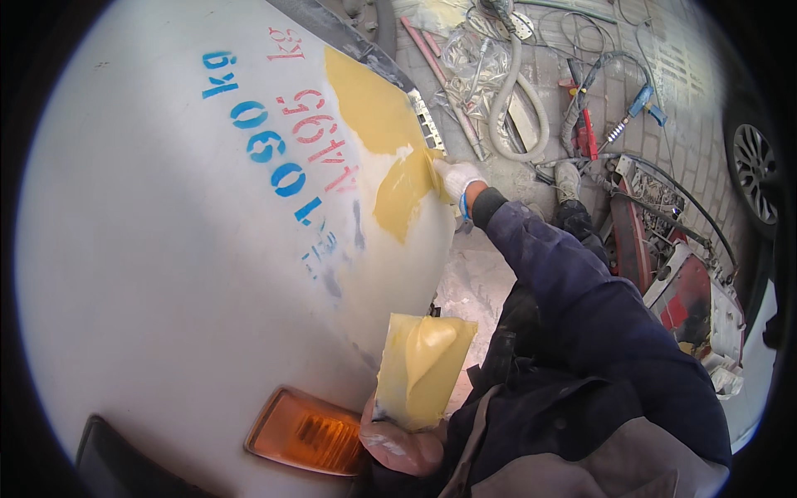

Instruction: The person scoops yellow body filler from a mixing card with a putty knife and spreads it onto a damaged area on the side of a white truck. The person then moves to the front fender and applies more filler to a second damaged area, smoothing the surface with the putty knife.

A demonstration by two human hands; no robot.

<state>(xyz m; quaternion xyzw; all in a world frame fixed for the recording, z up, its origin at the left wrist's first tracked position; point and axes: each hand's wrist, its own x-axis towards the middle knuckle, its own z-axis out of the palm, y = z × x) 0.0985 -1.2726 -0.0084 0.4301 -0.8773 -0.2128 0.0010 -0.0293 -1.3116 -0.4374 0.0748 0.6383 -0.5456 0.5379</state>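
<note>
My right hand (459,179), in a white glove with a blue cuff edge, is closed on a thin yellow spreader (435,173). It presses the spreader against the edge of a pale vehicle panel (191,274), at a patch of yellow body filler (400,197). A larger filler patch runs up the panel from there. Low in the middle, my left hand (404,449) grips the bottom of a flat filler-coated board (415,394). A thick mound of pale yellow filler (432,340) sits on the board's upper part.
An orange lamp (305,432) is set in the panel near my left hand. On the paved ground lie a grey hose (540,137), a blue air tool (643,106), cables and pink tubes (427,58). Red and white metal parts (689,290) and a car wheel (754,170) stand at right.
</note>
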